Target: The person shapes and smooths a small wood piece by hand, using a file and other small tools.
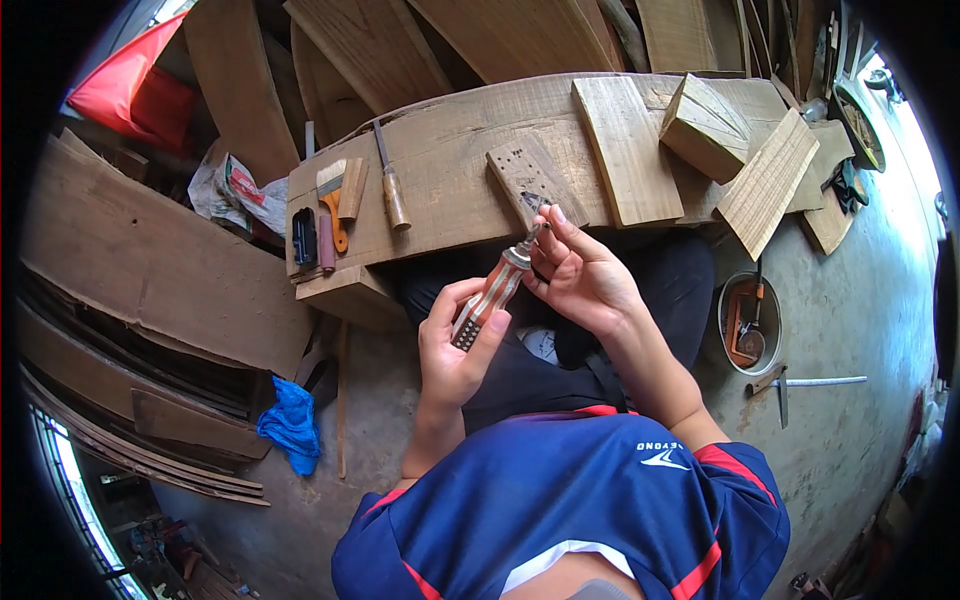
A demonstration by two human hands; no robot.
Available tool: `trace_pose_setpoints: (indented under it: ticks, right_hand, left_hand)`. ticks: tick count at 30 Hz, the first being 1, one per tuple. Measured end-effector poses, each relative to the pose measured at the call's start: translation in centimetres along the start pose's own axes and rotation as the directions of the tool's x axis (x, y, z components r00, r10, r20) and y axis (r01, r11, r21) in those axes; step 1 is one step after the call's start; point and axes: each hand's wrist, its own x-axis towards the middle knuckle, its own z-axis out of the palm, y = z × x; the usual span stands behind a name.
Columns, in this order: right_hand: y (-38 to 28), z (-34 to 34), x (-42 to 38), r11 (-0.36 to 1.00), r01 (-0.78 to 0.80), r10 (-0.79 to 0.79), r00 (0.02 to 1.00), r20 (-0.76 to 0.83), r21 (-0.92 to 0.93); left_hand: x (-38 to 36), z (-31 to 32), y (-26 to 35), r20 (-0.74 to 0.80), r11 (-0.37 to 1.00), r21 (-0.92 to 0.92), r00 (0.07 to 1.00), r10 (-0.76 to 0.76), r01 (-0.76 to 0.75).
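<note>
My left hand [450, 340] is closed around a hand tool [494, 285] with a red-and-pale striped handle, dotted dark at its butt, and a metal collar. The tool slants up and to the right, above my lap. At its narrow metal end, my right hand [588, 280] pinches with thumb and fingers; the very tip is partly hidden. Just beyond my fingers, a small wooden block [515, 165] with several dark holes and a dark mark lies on the plank bench [450, 140].
A wood chisel [393, 195], an orange-handled brush [333, 205] and a dark block-shaped item [303, 237] lie at the bench's left. Wooden boards [628, 150] and a thick block [705, 130] are on the right. A bucket of tools [750, 325] and blue cloth [290, 425] stand lower.
</note>
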Motion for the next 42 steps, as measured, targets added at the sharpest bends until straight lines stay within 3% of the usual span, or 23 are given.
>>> trace_pose_setpoints:
  ticks: [10, 19, 26, 31, 35, 42]
  right_hand:
    - [0.0, -0.1, 0.1, 0.996, 0.083, -0.083, 0.997, 0.010, -0.043]
    - [-0.1, 0.0, -0.1, 0.947, 0.250, -0.251, 0.968, 0.020, -0.201]
    - [0.1, 0.1, -0.1, 0.897, 0.335, -0.344, 0.939, 0.021, -0.288]
    - [0.5, -0.4, 0.1, 0.839, 0.440, -0.426, 0.897, 0.117, -0.319]
    - [1.2, -0.1, -0.3, 0.751, 0.560, -0.538, 0.826, 0.167, -0.349]
    - [1.1, -0.4, -0.4, 0.748, 0.588, -0.553, 0.809, 0.200, -0.308]
  left_hand:
    - [0.3, 0.3, -0.3, 0.062, 0.996, 0.087, 0.998, 0.006, -0.011]
    - [0.4, 0.3, -0.2, 0.102, 0.999, 0.035, 0.994, -0.030, 0.026]
    - [0.3, 0.3, 0.0, 0.149, 0.988, -0.085, 0.982, -0.115, 0.128]
    - [0.2, 0.1, 0.7, 0.233, 0.936, -0.245, 0.952, -0.196, 0.253]
    - [-0.1, 0.0, 0.9, 0.284, 0.914, -0.291, 0.938, -0.198, 0.281]
    - [-0.3, 0.5, 1.0, 0.332, 0.856, -0.398, 0.921, -0.201, 0.330]
